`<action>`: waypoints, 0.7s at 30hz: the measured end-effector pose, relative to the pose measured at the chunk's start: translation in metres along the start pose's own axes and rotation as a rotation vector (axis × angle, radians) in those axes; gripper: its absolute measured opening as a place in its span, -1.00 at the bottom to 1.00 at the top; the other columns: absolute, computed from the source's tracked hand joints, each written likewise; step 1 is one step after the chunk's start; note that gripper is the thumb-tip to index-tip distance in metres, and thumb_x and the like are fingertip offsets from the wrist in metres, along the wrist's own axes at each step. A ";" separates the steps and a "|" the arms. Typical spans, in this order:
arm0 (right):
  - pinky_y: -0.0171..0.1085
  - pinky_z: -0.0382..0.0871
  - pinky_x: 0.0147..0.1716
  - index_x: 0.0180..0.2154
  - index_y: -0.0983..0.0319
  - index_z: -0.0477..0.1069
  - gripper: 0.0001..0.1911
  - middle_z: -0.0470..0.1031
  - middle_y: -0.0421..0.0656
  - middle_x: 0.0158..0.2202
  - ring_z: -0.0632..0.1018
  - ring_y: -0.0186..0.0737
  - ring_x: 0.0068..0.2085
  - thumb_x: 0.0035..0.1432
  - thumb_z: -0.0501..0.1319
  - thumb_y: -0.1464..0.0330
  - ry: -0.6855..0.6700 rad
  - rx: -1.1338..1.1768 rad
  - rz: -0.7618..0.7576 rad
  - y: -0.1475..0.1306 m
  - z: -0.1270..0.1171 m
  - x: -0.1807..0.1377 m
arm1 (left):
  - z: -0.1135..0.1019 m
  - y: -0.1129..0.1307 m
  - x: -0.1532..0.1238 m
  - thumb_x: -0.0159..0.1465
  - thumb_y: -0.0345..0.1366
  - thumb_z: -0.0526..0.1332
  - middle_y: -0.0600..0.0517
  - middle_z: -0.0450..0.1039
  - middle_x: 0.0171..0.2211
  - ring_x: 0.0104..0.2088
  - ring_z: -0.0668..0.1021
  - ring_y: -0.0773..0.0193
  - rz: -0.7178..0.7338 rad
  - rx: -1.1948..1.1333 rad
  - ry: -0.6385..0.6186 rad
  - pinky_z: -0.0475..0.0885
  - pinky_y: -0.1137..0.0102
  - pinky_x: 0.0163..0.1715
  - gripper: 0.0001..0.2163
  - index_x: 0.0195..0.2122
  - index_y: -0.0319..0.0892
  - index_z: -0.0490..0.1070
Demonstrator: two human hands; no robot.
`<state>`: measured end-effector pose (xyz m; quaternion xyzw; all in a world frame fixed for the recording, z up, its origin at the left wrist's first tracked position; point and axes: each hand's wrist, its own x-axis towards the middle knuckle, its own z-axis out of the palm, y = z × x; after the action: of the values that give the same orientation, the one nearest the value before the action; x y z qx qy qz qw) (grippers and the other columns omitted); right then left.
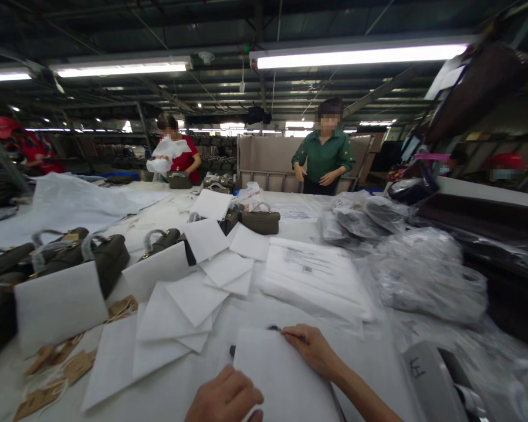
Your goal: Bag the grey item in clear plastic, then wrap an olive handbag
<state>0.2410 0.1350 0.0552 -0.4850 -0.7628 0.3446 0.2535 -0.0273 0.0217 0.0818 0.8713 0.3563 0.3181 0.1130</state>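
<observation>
In front of me lies a white sheet (pixel 270 366) over something dark; small dark bits poke out at its far edge and left side. My right hand (pixel 312 351) pinches the sheet's far right corner between thumb and fingers. My left hand (pixel 226 394) is curled at the near left edge of the sheet; what its fingers hold, if anything, is hidden. Close by on the left is a fanned heap of white sheets (pixel 171 310). Dark olive handbags (pixel 110 258) with wrapped handles stand beyond it, one of them behind an upright white sheet (pixel 61 308).
Brown tags with strings (pixel 77 363) lie at left. A plastic-wrapped white pack (pixel 312 275) sits ahead, with crumpled clear bags (pixel 431 275) at right. A grey box (pixel 433 381) stands near right. Co-workers, one in a green shirt (pixel 323 155), stand across the table.
</observation>
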 end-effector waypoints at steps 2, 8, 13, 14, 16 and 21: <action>-0.18 0.39 -0.20 -0.22 0.10 0.57 -0.71 0.60 -0.18 -0.29 0.55 -0.14 -0.25 0.22 0.11 0.18 0.027 -0.040 -0.023 0.000 0.002 0.001 | 0.021 -0.009 0.013 0.29 -0.08 0.10 -0.18 0.46 -0.01 -0.05 0.49 -0.01 0.152 0.223 -0.017 0.44 0.13 -0.10 -0.64 0.05 -0.11 0.36; -0.04 0.35 -0.09 -0.29 0.20 0.54 -0.68 0.57 -0.07 -0.27 0.51 -0.07 -0.17 0.26 0.03 0.26 0.146 -0.171 -0.070 -0.011 -0.009 -0.009 | 0.080 -0.033 0.006 0.23 0.22 -0.04 -0.28 0.19 0.23 0.13 0.31 -0.36 0.247 0.471 -0.252 0.25 -0.22 -0.03 -0.28 0.33 -0.01 -0.11; 0.04 0.24 0.12 0.00 0.15 0.45 -0.63 0.42 0.01 0.10 0.39 0.02 0.14 0.25 0.10 0.16 0.028 -0.311 -0.168 -0.045 -0.015 -0.063 | 0.062 -0.022 0.009 0.26 0.19 -0.06 -0.30 0.17 0.24 0.13 0.32 -0.39 0.176 0.367 -0.392 0.27 -0.22 -0.06 -0.30 0.34 0.02 -0.19; 0.08 0.21 0.15 0.10 0.12 0.36 -0.54 0.33 0.02 0.18 0.33 0.07 0.19 0.22 0.13 0.12 -0.062 -0.374 -0.208 -0.048 -0.013 -0.074 | 0.058 -0.019 0.011 0.27 0.18 -0.06 -0.29 0.15 0.25 0.14 0.31 -0.39 0.151 0.353 -0.434 0.27 -0.23 -0.06 -0.31 0.34 0.02 -0.21; 0.17 0.19 0.15 0.26 0.09 0.12 -0.31 0.16 0.04 0.28 0.23 0.17 0.25 0.16 0.17 0.03 -0.209 -0.511 -0.293 -0.045 -0.002 -0.091 | 0.055 -0.019 0.012 0.27 0.16 -0.04 -0.28 0.12 0.27 0.14 0.31 -0.38 0.137 0.333 -0.498 0.28 -0.23 -0.07 -0.31 0.34 0.04 -0.24; 0.02 0.30 0.09 0.29 0.14 0.03 -0.32 0.21 0.00 0.26 0.30 0.05 0.22 0.22 0.13 0.08 0.018 -0.845 -0.519 0.002 0.030 -0.101 | 0.069 -0.040 0.003 0.33 -0.04 0.04 -0.08 0.18 0.26 0.09 0.42 -0.13 0.220 0.421 -0.415 0.34 0.01 -0.03 -0.40 0.32 0.17 -0.24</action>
<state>0.2610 0.0350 0.0292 -0.3423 -0.9291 -0.0735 0.1190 -0.0041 0.0546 0.0131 0.9551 0.2874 0.0629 -0.0347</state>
